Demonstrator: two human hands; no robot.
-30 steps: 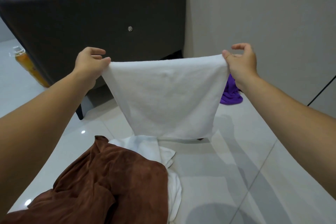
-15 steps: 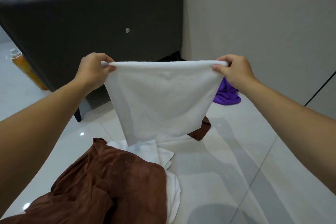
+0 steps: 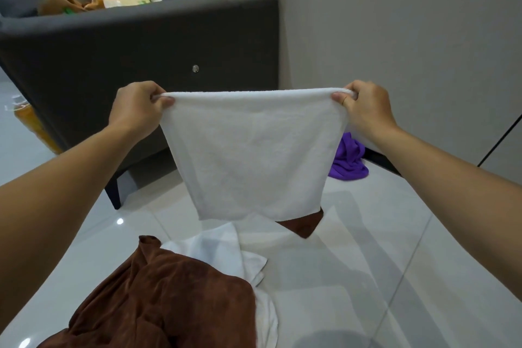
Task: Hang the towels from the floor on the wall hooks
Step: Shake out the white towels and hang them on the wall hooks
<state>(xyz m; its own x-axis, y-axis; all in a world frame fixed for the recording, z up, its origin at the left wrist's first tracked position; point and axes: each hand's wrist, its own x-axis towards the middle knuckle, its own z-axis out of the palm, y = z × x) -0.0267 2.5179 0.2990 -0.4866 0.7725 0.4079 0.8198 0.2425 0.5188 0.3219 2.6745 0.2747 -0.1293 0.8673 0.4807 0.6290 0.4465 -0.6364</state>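
Head view: my left hand (image 3: pixel 135 110) and right hand (image 3: pixel 367 109) each pinch a top corner of the white towel (image 3: pixel 251 155) — it hangs stretched between them, above the brown towel (image 3: pixel 158 302) on the floor (image 3: pixel 367 263), below my hands.

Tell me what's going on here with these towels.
A person holds a white towel stretched out by its top corners, left hand pinching one and right hand the other. A brown towel, a second white towel and a purple towel lie on the floor. No wall hooks are in view.
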